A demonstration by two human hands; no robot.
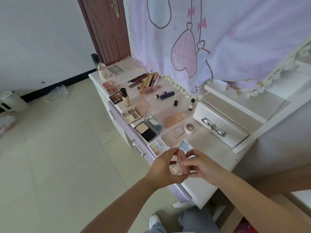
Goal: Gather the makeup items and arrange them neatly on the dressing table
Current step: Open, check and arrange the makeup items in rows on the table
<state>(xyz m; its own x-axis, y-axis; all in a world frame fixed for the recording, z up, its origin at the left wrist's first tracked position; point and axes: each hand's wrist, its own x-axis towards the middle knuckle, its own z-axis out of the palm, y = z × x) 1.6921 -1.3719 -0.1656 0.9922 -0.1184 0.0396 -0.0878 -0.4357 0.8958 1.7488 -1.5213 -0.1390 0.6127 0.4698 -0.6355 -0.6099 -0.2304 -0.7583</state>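
- Head view: both hands meet at about 6 o'clock over the near edge of the counter (210,145), close together, fingers curled round one small pink case (182,163). Left hand (164,167) pinches it from the 9 o'clock side, right hand (200,167) from the 3 o'clock side. Case looks smooth, rounded, matte plastic; open or closed, cannot tell.
- Progress, judged: well along. Flat palettes run in a rough row down the counter's 9 o'clock edge: blush compact (107,84) at the far end, dark eyeshadow palette (116,97), open grey-beige palette (132,116) with clear pink lid raised, black powder compact (146,132) with mirror up, pastel shimmer palette (158,147) nearest the hands.
- Brushes and pencils (144,79) lie bunched together toward 12 o'clock, roughly parallel.
- Left, judged: the held case needs a place; middle pieces look loose. Navy tube (166,95) lies on its side, small dark bottle (175,102) and black-capped vial (191,104) stand apart, peach pouch (175,119) lies at a slant, round white pot (190,128) sits beside it.
- Materials: foundation bottle (125,98) is glass-like, beige fill, black cap, upright. Rounded clear bottle (101,69) stands at the far corner, just beside a sticker sheet (117,70).
- Counter surface is glossy white, smudged with powder near 5 o'clock.
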